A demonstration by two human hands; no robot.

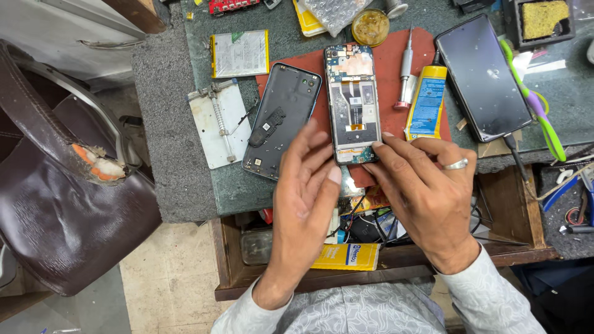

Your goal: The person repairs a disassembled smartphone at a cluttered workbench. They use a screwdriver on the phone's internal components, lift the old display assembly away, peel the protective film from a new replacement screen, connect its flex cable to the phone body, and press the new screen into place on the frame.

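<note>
Two bare hands meet at the near end of an opened smartphone with its circuit board and ribbon cables exposed [351,102], which lies lengthwise on a red rubber work mat [396,46]. The right hand [427,192] rests its fingertips on the phone's lower edge, seemingly pressing or pinching something too small to make out; the left hand [306,192] is open and slack, holding nothing. Just left of the phone lies its dark grey plastic back cover [281,117], inside up. Right of the phone are a silver screwdriver [406,68] and a yellow-and-blue glue tube [427,102]. The step looks like work at the bottom connector, which calls for a steady, fine touch. The mat sits on a green stone-topped bench [204,37] above an open, cluttered wooden drawer [507,210].
</note>
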